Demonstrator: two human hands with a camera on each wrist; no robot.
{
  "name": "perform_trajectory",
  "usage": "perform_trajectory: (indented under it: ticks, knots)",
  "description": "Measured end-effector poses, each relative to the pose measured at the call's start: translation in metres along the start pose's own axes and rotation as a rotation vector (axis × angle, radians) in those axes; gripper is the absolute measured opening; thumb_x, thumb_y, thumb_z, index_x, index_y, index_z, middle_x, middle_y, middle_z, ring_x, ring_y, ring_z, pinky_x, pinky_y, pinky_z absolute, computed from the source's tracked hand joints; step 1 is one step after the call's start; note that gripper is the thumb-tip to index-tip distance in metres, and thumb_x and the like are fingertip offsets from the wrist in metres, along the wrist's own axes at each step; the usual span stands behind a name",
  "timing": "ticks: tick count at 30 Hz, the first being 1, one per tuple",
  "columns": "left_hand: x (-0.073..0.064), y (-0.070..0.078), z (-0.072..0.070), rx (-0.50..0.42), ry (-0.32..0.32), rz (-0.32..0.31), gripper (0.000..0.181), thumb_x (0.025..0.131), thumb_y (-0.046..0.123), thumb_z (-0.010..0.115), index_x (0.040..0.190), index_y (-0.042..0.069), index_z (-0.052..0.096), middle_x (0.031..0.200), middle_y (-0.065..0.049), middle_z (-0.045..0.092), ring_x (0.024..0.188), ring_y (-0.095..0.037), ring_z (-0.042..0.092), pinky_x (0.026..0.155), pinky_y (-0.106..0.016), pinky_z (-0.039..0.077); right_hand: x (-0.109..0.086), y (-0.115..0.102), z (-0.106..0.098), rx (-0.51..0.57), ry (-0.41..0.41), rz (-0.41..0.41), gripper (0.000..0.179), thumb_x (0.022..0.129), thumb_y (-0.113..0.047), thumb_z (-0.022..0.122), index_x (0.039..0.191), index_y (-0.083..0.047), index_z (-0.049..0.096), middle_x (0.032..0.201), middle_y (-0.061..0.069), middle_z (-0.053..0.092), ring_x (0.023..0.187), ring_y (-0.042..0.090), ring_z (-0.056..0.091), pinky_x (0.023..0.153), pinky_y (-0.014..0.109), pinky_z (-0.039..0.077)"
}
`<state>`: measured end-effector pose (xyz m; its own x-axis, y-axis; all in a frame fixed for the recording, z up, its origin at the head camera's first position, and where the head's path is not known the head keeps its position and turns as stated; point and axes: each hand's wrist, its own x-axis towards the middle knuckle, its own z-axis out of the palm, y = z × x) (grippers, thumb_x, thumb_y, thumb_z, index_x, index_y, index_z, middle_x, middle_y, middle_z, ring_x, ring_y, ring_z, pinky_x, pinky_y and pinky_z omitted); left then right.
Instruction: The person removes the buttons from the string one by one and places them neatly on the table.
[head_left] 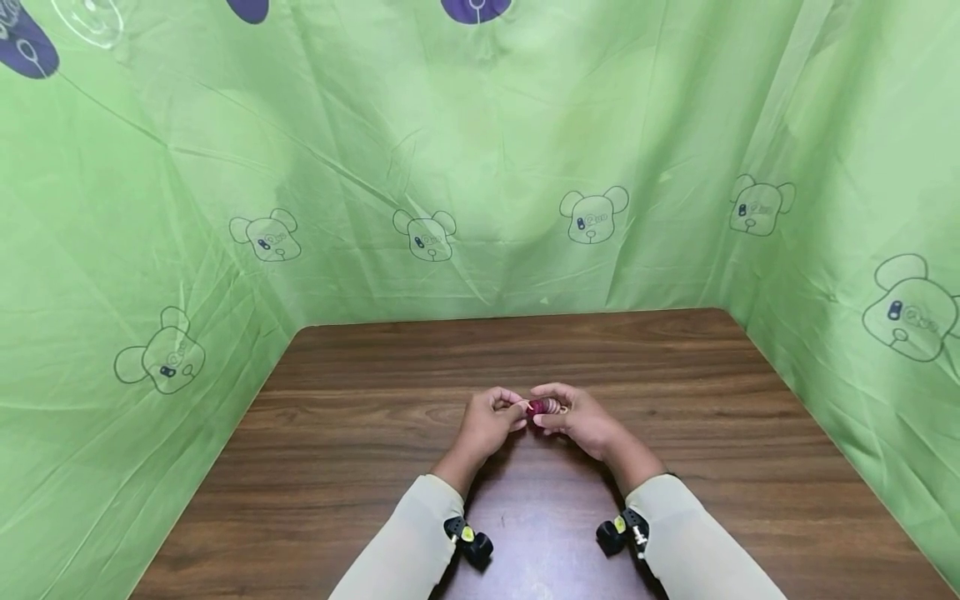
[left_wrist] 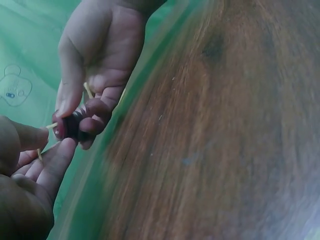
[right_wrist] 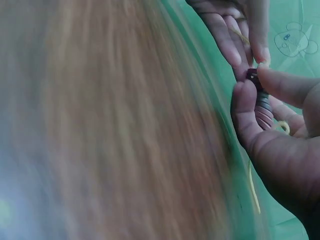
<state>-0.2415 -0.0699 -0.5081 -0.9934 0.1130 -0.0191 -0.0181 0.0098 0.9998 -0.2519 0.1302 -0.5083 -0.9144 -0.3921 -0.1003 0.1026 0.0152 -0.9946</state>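
A short stack of round, bead-like discs (head_left: 553, 406), dark red to pale pink, is threaded on a thin yellow cord (right_wrist: 253, 187). My right hand (head_left: 583, 423) holds the stack between thumb and fingers above the table. Close against its left end, my left hand (head_left: 487, 422) pinches the cord where it comes out of the end disc. In the left wrist view another bit of cord (left_wrist: 40, 155) shows by the left fingers. A small cord loop (right_wrist: 284, 127) sticks out beside the right palm. Fingers cover part of the stack, so the exact kind of disc is unclear.
Both hands are over the middle of a brown wood-grain table (head_left: 360, 433). Green curtains (head_left: 495, 167) printed with bear heads hang behind it and along both sides. A small black camera sits on each wrist, the left camera (head_left: 477, 548) near the table.
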Motion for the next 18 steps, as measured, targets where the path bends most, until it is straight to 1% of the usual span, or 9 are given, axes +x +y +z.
perform_trajectory:
  ticks: [4, 9, 13, 18]
  knots:
    - [-0.0009, -0.0021, 0.0, -0.014, 0.014, -0.004, 0.016, 0.1, 0.001, 0.073, 0.107, -0.013, 0.069, 0.102, -0.023, 0.079, 0.086, -0.012, 0.077, 0.082, -0.033, 0.068, -0.0005, -0.0006, 0.0055, -0.012, 0.04, -0.002, 0.052, 0.097, 0.002, 0.076, 0.144, 0.013, 0.058, 0.102, -0.004, 0.074, 0.082, 0.01, 0.066, 0.071, 0.026, 0.057]
    - [-0.0006, -0.0024, -0.0006, -0.029, 0.027, -0.006, 0.015, 0.099, 0.0, 0.074, 0.105, -0.013, 0.069, 0.098, -0.018, 0.079, 0.085, -0.011, 0.076, 0.082, -0.035, 0.068, -0.0002, -0.0022, 0.0077, -0.041, 0.064, -0.006, 0.043, 0.097, -0.001, 0.078, 0.137, 0.009, 0.066, 0.101, -0.004, 0.074, 0.075, 0.01, 0.061, 0.065, 0.025, 0.052]
    - [-0.0012, -0.0011, -0.0006, -0.025, 0.027, -0.002, 0.015, 0.098, -0.001, 0.075, 0.104, -0.013, 0.07, 0.097, -0.016, 0.078, 0.085, -0.012, 0.077, 0.079, -0.032, 0.067, 0.0004, -0.0021, 0.0079, -0.086, 0.065, -0.012, 0.038, 0.097, -0.003, 0.079, 0.131, 0.007, 0.068, 0.097, -0.004, 0.07, 0.071, 0.011, 0.057, 0.062, 0.026, 0.049]
    - [-0.0024, 0.0002, -0.0007, -0.001, 0.031, 0.0, 0.015, 0.098, 0.0, 0.076, 0.104, -0.013, 0.071, 0.1, -0.019, 0.08, 0.085, -0.014, 0.079, 0.079, -0.031, 0.067, -0.0003, -0.0023, 0.0075, -0.117, 0.066, -0.009, 0.034, 0.098, -0.005, 0.079, 0.128, 0.006, 0.067, 0.095, -0.004, 0.068, 0.072, 0.012, 0.056, 0.062, 0.027, 0.048]
